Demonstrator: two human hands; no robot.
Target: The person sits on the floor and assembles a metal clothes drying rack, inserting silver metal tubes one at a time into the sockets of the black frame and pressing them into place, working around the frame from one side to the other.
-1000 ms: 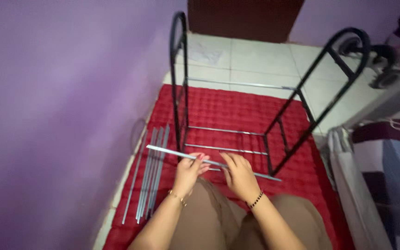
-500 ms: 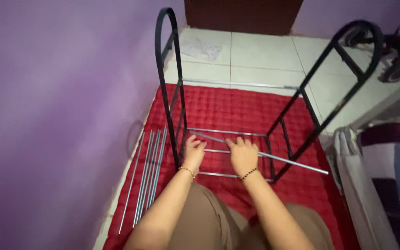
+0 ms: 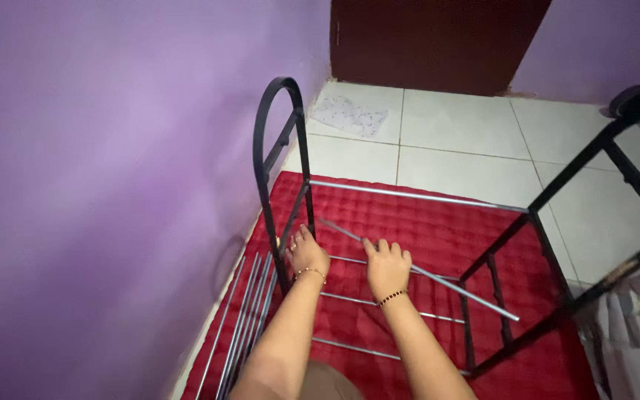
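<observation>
A black metal rack frame stands on a red quilted mat; its left arched side is by the purple wall and its right side leans out at the right. Silver crossbars join the two sides. My right hand grips a loose silver rod that slants from upper left down to the right inside the frame. My left hand rests against the left side's upright, fingers curled on it near the rod's upper end.
Several spare silver rods lie on the mat's left edge beside the purple wall. White floor tiles and a dark brown door lie beyond. A crumpled paper sits on the tiles. White fabric hangs at right.
Both hands have reached forward and up inside the frame, carrying the rod from my lap to a higher level. The camera tilted toward the door.
</observation>
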